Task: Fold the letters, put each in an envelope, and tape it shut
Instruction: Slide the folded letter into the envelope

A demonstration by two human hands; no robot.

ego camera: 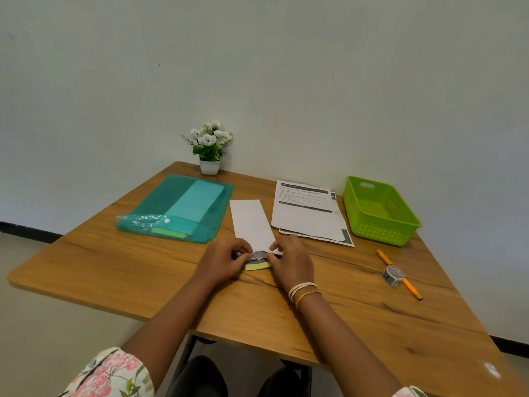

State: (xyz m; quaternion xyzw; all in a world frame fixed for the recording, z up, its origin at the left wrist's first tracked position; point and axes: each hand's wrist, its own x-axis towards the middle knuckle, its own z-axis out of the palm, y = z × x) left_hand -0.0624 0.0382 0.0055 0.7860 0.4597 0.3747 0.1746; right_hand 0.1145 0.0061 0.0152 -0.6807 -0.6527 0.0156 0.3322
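A: Pinching at the envelope (252, 224) mouth near the table (114, 267) front edge: left hand (221, 260) and right hand (290, 263) grip the folded letter (258, 255), part inserted.

B: Risk: it crumples or jams if pushed skewed. Tape roll (393, 275) sits by the right edge; remaining letters (306, 210) farther back.

Wooden table (114, 267): folder (177, 207), envelope (252, 222), papers (306, 213), basket (378, 210) (green), perhaps pencil (412, 287).

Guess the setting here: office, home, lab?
Likely a small office or home desk set up for mailing: a wooden table against a bare wall, printed letters, a green basket, a folder and a potted plant.
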